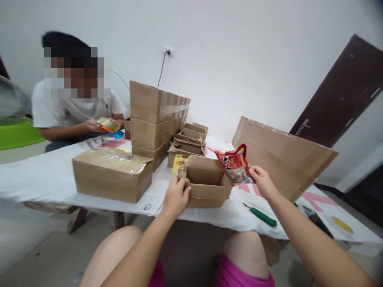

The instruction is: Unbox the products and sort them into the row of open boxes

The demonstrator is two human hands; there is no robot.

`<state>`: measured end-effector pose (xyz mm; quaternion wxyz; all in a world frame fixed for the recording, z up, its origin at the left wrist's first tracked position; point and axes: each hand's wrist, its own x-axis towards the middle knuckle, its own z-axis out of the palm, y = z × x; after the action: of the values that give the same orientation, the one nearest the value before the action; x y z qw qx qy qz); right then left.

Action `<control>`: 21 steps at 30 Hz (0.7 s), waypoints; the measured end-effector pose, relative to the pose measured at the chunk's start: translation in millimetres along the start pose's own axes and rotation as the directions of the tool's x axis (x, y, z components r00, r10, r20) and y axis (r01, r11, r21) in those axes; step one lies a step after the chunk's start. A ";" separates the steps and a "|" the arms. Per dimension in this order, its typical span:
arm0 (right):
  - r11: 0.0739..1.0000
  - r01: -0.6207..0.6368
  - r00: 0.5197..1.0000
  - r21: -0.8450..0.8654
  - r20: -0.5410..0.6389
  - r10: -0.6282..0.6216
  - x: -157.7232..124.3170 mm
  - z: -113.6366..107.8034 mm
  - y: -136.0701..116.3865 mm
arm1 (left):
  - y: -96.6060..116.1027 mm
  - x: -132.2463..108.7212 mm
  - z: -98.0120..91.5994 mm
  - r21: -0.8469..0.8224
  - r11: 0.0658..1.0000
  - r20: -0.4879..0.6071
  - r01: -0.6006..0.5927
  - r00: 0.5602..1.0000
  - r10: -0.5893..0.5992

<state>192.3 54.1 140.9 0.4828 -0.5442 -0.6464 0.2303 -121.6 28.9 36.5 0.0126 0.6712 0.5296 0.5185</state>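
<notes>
An open cardboard box point(206, 192) stands at the table's front edge before me. My left hand point(176, 195) grips the left flap of this box, fingers closed round the cardboard. In my right hand point(261, 179) is a red snack packet point(235, 165) with dark lettering and a clear lower part, pinched at its right edge. The packet hangs just above the box's right rim. A green-handled knife point(261, 216) lies on the white cloth below my right hand. Behind the box's left side, a yellow printed packet point(179, 162) is partly hidden.
A taped carton point(112, 175) sits at the left, with stacked cartons point(152, 123) behind it. More open boxes point(188, 145) line the middle. A large cardboard sheet point(281, 155) leans at the right; a yellow tape roll point(342, 225) lies beyond. Across the table a person point(80, 107) holds colourful packets.
</notes>
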 end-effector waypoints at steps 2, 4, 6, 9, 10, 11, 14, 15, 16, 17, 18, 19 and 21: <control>0.995 -0.039 0.999 0.092 -0.030 0.042 -3.5 -5.8 2.4 | -13.5 4.9 -6.5 0.084 0.996 -0.040 0.015 0.999 -0.012; 0.983 -0.077 0.995 0.165 -0.050 0.086 -9.1 -10.0 7.6 | -25.8 8.1 -11.9 0.161 0.985 -0.099 0.059 0.994 -0.044; 0.968 -0.123 0.989 0.221 -0.056 0.138 -15.5 -13.3 16.1 | -33.6 9.9 -16.2 0.222 0.966 -0.172 0.132 0.980 -0.095; 0.934 -0.228 0.970 0.274 -0.023 0.244 -25.2 -16.5 35.1 | -33.1 9.9 -19.5 0.241 0.950 -0.316 0.199 0.942 -0.117; 0.920 -0.271 0.959 0.284 -0.004 0.283 -28.4 -16.7 43.1 | -29.6 8.9 -19.3 0.233 0.953 -0.364 0.192 0.926 -0.098; 0.904 -0.314 0.946 0.289 0.017 0.324 -31.7 -16.3 51.7 | -24.8 7.0 -18.4 0.224 0.960 -0.405 0.168 0.912 -0.065; 0.853 -0.435 0.899 0.286 0.083 0.431 -42.0 -12.2 78.6 | -5.1 -5.1 -10.0 0.225 0.974 -0.450 0.016 0.889 0.089; 0.838 -0.466 0.884 0.284 0.099 0.458 -45.5 -10.4 87.0 | 2.4 -11.4 -5.4 0.230 0.972 -0.442 -0.057 0.883 0.156; 0.826 -0.487 0.872 0.285 0.108 0.478 -49.0 -8.8 94.6 | 10.0 -18.5 0.0 0.229 0.963 -0.422 -0.140 0.878 0.227; 0.817 -0.497 0.866 0.292 0.107 0.489 -52.4 -7.6 101.3 | 17.3 -26.0 6.0 0.216 0.949 -0.392 -0.231 0.869 0.301; 0.812 -0.498 0.865 0.306 0.099 0.493 -55.7 -7.0 107.0 | 24.2 -33.6 12.6 0.183 0.927 -0.342 -0.329 0.862 0.374; 0.809 -0.490 0.867 0.325 0.087 0.491 -59.0 -6.8 111.5 | 30.3 -40.9 19.5 0.124 0.899 -0.272 -0.420 0.857 0.438; 0.805 -0.466 0.877 0.367 0.069 0.476 -66.1 -7.9 117.8 | 39.6 -53.4 33.9 -0.036 0.850 -0.086 -0.526 0.849 0.522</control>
<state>252.0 26.7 22.6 0.5132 -0.5887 -0.4292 0.4537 -64.6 -9.1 6.8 -0.1290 0.7701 0.3112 0.5416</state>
